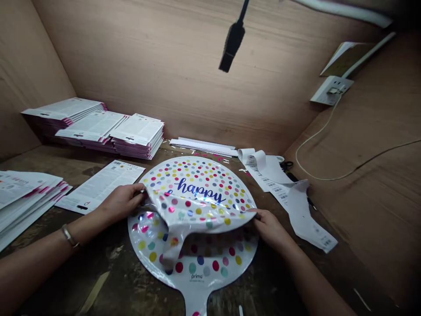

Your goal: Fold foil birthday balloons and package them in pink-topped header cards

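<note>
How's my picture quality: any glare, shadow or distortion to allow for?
Head view: small glints on the upper balloon; shadow on the lower balloon beneath; upper right corner nearly black; wooden walls lean, suggesting wide-angle distortion; fine print on the label strip unreadable.

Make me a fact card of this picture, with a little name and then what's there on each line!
Left hand: pinching the left edge of the top balloon
Right hand: gripping its right edge
Top balloon: flat, white, colourful dots, blue "happy", lower part bent up
Bottom balloon: also flat and dotted, lying underneath, "prima" near its neck
Left wrist: a bracelet
Beside left hand: one white packet
Back left: piles of white packets
Right side: curling paper label strip
Hanging above: black connector
</note>
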### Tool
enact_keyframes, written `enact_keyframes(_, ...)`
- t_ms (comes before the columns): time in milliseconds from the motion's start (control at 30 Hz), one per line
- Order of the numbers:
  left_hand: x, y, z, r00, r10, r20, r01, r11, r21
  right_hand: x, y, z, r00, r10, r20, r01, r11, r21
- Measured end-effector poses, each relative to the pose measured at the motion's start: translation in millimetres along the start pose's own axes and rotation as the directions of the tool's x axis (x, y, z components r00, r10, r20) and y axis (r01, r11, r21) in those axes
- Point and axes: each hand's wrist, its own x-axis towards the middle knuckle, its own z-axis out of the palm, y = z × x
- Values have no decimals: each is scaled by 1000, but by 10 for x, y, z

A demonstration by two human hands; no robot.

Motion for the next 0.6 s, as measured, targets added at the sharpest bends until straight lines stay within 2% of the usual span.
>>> enact_keyframes(67, 132, 32, -14, 995, -93, -47, 94, 995, 13, 154, 10, -18, 998, 57, -33, -58, 998, -33)
enact_keyframes(167, 208, 59, -43, 997, -71, 13, 71, 997, -14, 298, 6, -16, 987, 135, -83, -143, 985, -97)
enact_keyframes(267, 197, 54, -69, 996, -66, 55, 65, 998, 10, 330, -37, -2, 980, 159, -116, -178, 968, -179)
enact_keyframes(400, 186, 81, -60, 986, -167, -14, 167, 980, 109, 302, -113, 12, 966, 175, -189, -227, 925, -304)
enact_keyframes(600, 106, 81, -15, 996, -84, -2, 83, 981, 176, 209, -115, 50, 954, 185, -235, -271, 866, -420)
